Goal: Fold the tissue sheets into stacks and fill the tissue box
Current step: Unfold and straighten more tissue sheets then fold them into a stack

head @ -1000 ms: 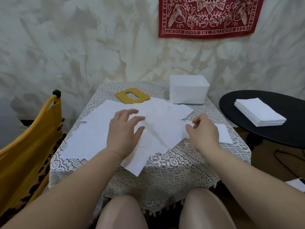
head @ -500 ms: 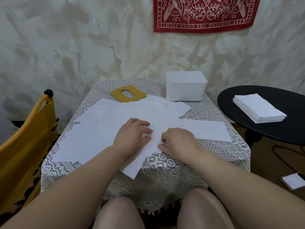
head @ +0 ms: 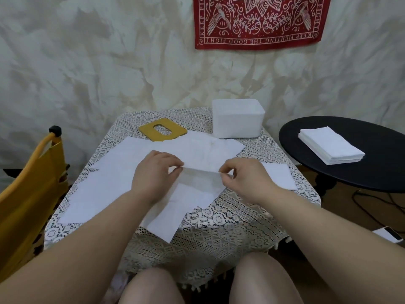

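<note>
Several white tissue sheets (head: 114, 170) lie spread and overlapping on the lace-covered table (head: 219, 227). My left hand (head: 153, 174) and my right hand (head: 245, 181) each pinch one end of a lifted sheet (head: 200, 172) over the middle of the table, its upper edge stretched between them. A folded tissue (head: 279, 175) lies flat just right of my right hand. The white tissue box (head: 237, 121) stands at the back right of the table, and its yellow lid (head: 163, 129) with an oval slot lies flat at the back left.
A black round side table (head: 383, 172) on the right carries a stack of folded tissues (head: 331, 145). A yellow chair (head: 28, 189) stands at the left. Cables and a phone (head: 389, 234) lie on the floor at the right. My knees are under the table's near edge.
My hands were together, pressed on the sheets; now they have moved apart and raised one sheet, pinching its edge at both ends. The camera tipped slightly downward.
</note>
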`<action>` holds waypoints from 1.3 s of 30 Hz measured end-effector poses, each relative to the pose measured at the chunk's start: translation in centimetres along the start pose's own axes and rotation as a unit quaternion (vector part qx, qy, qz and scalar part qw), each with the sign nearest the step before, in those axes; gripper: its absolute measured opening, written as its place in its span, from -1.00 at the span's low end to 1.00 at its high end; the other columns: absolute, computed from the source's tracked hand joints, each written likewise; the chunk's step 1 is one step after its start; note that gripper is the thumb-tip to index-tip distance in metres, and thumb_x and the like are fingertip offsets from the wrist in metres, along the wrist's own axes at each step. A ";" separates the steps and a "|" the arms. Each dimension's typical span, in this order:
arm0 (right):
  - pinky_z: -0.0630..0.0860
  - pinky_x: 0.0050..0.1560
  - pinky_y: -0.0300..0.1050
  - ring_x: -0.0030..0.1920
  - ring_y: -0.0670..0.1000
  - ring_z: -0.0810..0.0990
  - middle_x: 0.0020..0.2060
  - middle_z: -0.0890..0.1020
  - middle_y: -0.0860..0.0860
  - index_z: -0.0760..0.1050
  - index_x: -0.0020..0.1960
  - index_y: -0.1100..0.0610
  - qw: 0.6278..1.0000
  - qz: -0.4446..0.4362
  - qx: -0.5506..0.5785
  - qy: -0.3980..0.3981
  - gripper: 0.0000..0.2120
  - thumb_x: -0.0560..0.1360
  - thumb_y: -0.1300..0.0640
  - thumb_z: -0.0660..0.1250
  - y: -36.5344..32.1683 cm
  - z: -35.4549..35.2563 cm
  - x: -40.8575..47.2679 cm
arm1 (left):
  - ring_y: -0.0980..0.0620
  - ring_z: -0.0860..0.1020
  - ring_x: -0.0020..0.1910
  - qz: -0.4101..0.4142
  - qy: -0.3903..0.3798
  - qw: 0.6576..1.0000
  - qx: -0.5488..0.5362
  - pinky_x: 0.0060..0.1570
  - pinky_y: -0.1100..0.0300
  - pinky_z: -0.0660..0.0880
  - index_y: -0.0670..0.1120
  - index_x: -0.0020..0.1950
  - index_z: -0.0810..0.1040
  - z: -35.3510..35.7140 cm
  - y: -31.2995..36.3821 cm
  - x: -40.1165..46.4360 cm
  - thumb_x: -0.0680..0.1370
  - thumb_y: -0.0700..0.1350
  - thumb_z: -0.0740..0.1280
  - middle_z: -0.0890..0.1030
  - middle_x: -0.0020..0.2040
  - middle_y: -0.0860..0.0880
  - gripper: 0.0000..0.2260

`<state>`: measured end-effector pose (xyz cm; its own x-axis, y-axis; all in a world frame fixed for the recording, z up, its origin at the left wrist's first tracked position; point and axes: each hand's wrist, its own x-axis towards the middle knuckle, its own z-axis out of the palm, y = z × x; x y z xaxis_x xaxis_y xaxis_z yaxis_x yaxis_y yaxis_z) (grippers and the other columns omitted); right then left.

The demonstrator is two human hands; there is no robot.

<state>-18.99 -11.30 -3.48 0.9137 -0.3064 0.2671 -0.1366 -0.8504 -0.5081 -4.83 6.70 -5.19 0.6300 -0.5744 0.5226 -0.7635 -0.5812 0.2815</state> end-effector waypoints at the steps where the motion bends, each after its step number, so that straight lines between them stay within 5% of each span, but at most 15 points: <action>1: 0.33 -0.26 -0.24 -0.37 -0.23 0.42 -0.40 0.46 -0.28 0.62 -0.09 0.03 1.000 0.008 0.020 0.006 -0.92 0.48 0.13 0.34 0.3 -0.6 0.2 | 0.05 0.48 0.03 -0.006 -0.004 1.000 0.000 -0.05 0.23 0.32 0.03 0.01 0.67 -0.3 0.2 0.2 0.53 -0.03 0.36 0.63 0.02 0.11 -0.88; 6: 0.42 -0.20 -0.27 -0.37 -0.25 0.56 -0.40 0.58 -0.20 0.61 -0.20 0.02 0.989 0.039 0.116 0.080 -0.91 0.44 0.19 0.41 1.6 -3.0 1.3 | 0.15 0.47 -0.29 -0.040 0.031 0.995 -0.091 -0.15 0.26 0.35 -0.03 -0.03 0.67 -1.2 2.5 1.7 0.51 -0.08 0.39 0.63 -0.13 0.05 -0.91; 9: 0.47 -0.09 -0.24 -0.23 -0.10 0.59 -0.33 0.61 -0.14 0.66 -0.13 0.10 0.979 0.046 0.120 0.160 -0.93 0.44 0.20 0.41 2.1 -5.4 1.9 | 0.23 0.49 -0.28 -0.045 0.075 0.984 -0.154 -0.17 0.35 0.38 -0.06 -0.02 0.67 -1.6 5.3 3.7 0.51 -0.14 0.39 0.60 -0.19 0.07 -0.91; 14: 0.52 0.12 -0.08 -0.04 0.05 0.65 -0.06 0.69 0.06 0.66 -0.04 0.20 0.963 -0.008 0.010 0.270 -0.88 0.46 0.26 0.39 5.6 -8.7 1.1 | 0.01 0.59 -0.13 0.027 0.116 0.979 -0.166 -0.02 0.34 0.40 -0.13 0.01 0.67 0.6 10.0 6.1 0.50 -0.23 0.38 0.67 -0.02 -0.04 -0.88; 18: 0.42 0.16 -0.19 0.03 0.08 0.64 0.02 0.67 0.10 0.66 -0.03 0.25 0.975 -0.004 -0.071 0.209 -0.87 0.44 0.32 0.39 10.6 -6.6 -2.7 | 0.02 0.60 0.01 0.031 -0.001 0.989 -0.148 0.13 0.18 0.48 -0.10 0.06 0.67 5.6 11.5 3.0 0.52 -0.18 0.37 0.65 0.08 -0.01 -0.85; 24: 0.43 0.22 -0.13 0.13 0.07 0.59 0.10 0.64 0.08 0.65 0.02 0.23 0.991 0.026 -0.073 0.110 -0.84 0.47 0.28 0.36 13.5 -3.8 -4.9 | 0.06 0.54 0.13 0.037 -0.112 0.990 -0.080 0.17 0.28 0.35 -0.08 0.14 0.64 8.2 11.1 0.6 0.58 -0.11 0.29 0.58 0.20 0.03 -0.79; 28: 0.38 0.18 -0.22 0.12 0.05 0.59 0.10 0.64 0.06 0.65 0.03 0.22 0.993 0.029 -0.070 0.094 -0.83 0.47 0.26 0.36 13.9 -3.4 -5.5 | 0.05 0.53 0.14 0.055 -0.126 0.988 -0.065 0.17 0.30 0.34 -0.08 0.17 0.63 8.4 11.0 0.4 0.58 -0.10 0.28 0.56 0.22 0.03 -0.78; 35: 0.52 0.14 -0.03 0.09 0.05 0.60 0.09 0.64 0.05 0.67 -0.03 0.17 0.994 0.024 -0.046 0.095 -0.86 0.43 0.24 0.41 14.1 -3.2 -6.1 | 0.05 0.55 0.11 0.044 -0.114 0.990 -0.065 0.10 0.31 0.36 -0.09 0.08 0.67 8.8 10.8 -0.1 0.54 -0.12 0.32 0.58 0.16 0.04 -0.82; 39: 0.36 0.21 -0.19 0.25 0.01 0.47 0.25 0.54 0.00 0.65 0.07 0.11 0.994 0.039 -0.066 0.077 -0.79 0.47 0.09 0.38 14.1 -3.4 -6.1 | 0.05 0.45 0.17 0.021 -0.099 0.995 -0.020 0.10 0.24 0.37 -0.02 0.12 0.63 8.9 10.9 -0.1 0.49 0.03 0.34 0.58 0.18 0.10 -0.74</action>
<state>-27.81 -22.86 -9.53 0.8302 -0.4273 0.3581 -0.2634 -0.8667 -0.4237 -11.94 -4.70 -9.37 0.6093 -0.7031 0.3667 -0.7929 -0.5325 0.2963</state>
